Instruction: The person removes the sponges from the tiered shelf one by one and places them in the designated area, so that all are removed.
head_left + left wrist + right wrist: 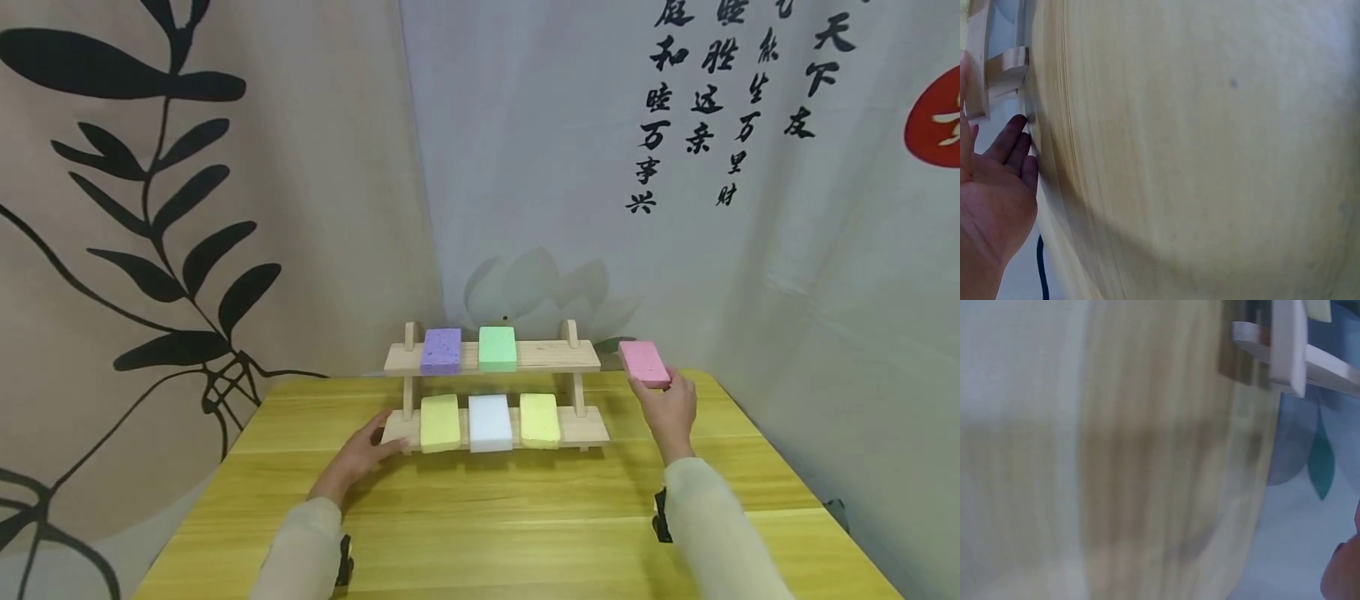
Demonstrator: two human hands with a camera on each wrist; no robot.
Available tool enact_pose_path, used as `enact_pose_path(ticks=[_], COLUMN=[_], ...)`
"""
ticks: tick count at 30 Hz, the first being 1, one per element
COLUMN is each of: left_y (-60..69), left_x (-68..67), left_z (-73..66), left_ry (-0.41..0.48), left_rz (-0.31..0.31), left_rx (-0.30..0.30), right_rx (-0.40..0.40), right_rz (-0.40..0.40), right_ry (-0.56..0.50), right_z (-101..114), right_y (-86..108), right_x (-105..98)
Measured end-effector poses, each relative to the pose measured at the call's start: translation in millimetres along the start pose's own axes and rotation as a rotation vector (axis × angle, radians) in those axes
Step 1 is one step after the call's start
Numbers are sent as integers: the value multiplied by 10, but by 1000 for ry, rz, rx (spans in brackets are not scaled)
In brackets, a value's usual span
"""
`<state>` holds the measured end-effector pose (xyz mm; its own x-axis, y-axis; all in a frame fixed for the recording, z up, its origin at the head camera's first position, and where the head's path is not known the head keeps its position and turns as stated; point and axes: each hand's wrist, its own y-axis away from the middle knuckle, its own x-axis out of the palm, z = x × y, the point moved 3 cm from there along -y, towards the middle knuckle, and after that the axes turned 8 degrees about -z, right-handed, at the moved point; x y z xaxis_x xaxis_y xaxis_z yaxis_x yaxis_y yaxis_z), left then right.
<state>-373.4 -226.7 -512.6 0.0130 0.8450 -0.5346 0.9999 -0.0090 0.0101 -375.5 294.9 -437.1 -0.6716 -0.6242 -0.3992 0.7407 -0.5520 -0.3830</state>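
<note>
My right hand [667,410] holds a pink sponge [644,364] by its lower end, in the air right of the two-tier wooden rack [555,357]. My left hand [360,454] is at the left end of the rack's lower shelf, thumb in front and fingers toward the back; in the left wrist view the other fingers [1013,147] extend past the shelf end. A purple sponge [441,351] and a green sponge [497,349] lie on the upper shelf. Below are a yellow sponge [440,423], a white sponge [491,423] and another yellow sponge [539,421].
The rack stands near the back edge of a yellowish wood-grain table [480,525]. Behind it hangs a pale curtain [337,183] with printed dark leaves and writing. A dark cord [1042,269] shows beyond the table edge in the left wrist view.
</note>
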Motion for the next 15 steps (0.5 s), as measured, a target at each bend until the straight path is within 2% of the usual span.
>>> enact_pose_path(ticks=[15], left_y=[-19], left_x=[11], left_z=[24], left_ry=[-10], left_rz=[5], left_rx=[8], right_rx=[81], right_rz=[48], right_ry=[2], right_z=[-377], right_y=[234], right_x=[63])
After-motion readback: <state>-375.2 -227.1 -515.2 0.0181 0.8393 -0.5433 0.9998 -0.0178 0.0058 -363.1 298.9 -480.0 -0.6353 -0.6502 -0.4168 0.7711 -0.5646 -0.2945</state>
